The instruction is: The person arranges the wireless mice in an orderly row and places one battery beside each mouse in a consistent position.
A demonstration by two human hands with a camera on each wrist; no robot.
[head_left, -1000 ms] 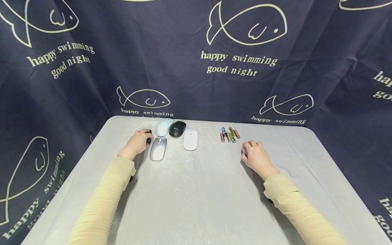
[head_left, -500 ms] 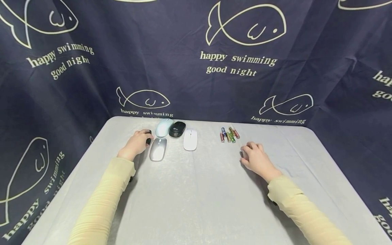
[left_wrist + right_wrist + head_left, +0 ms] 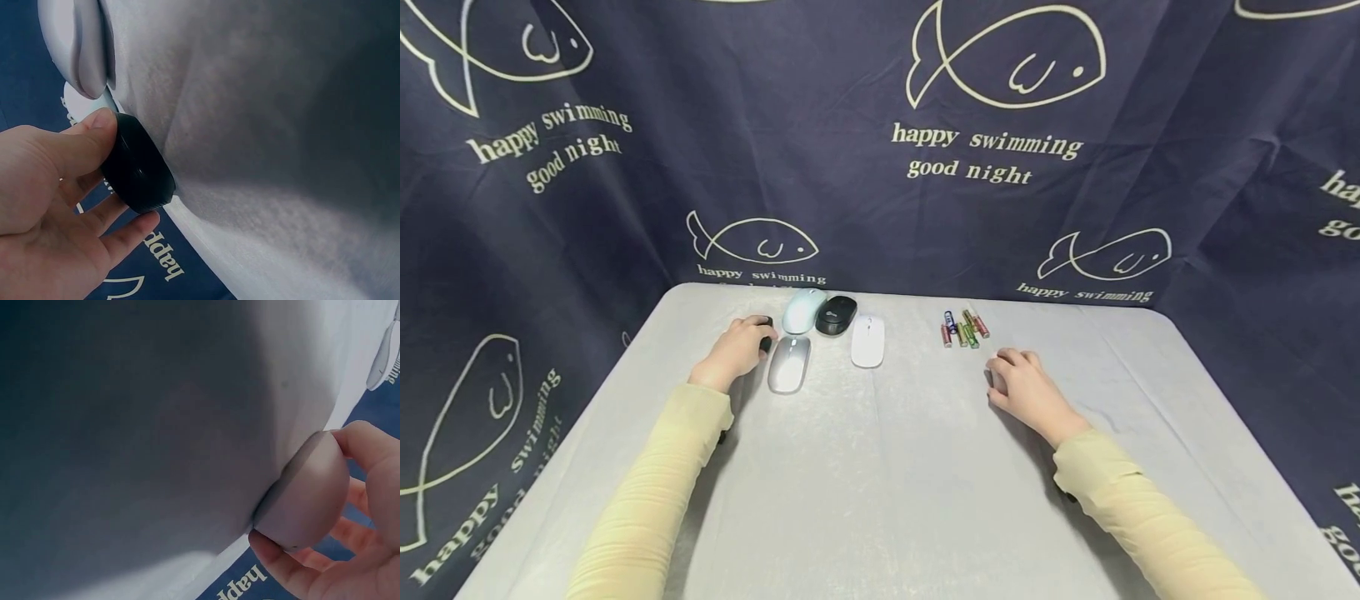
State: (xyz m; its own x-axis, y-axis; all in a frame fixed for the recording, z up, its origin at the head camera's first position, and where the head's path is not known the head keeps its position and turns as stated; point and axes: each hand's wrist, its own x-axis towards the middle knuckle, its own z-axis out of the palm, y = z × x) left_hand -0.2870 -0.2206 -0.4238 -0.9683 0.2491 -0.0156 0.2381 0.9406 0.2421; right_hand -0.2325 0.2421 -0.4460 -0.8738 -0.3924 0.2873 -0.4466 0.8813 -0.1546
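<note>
At the left of the table, my left hand (image 3: 732, 350) grips a black computer mouse (image 3: 139, 167); in the left wrist view the thumb lies on one side and fingers reach round the other. My right hand (image 3: 1026, 389), near the batteries, holds a pale mouse (image 3: 309, 494) from above, thumb and fingers at opposite sides. Most of that mouse is hidden in the head view. Just right of the left hand lies a silver mouse (image 3: 789, 365). Behind it sit a light-blue mouse (image 3: 803, 312) and another black mouse (image 3: 837, 316), with a white mouse (image 3: 868, 342) beside them.
Several small batteries (image 3: 964, 331) in red, green and blue lie grouped toward the back of the table (image 3: 880, 483), between the white mouse and the right hand. A dark blue curtain (image 3: 880, 200) with fish prints hangs behind and around the table.
My right hand has shifted slightly left with the pale mouse in its grasp. The left hand, the other mice and the batteries have stayed in place.
</note>
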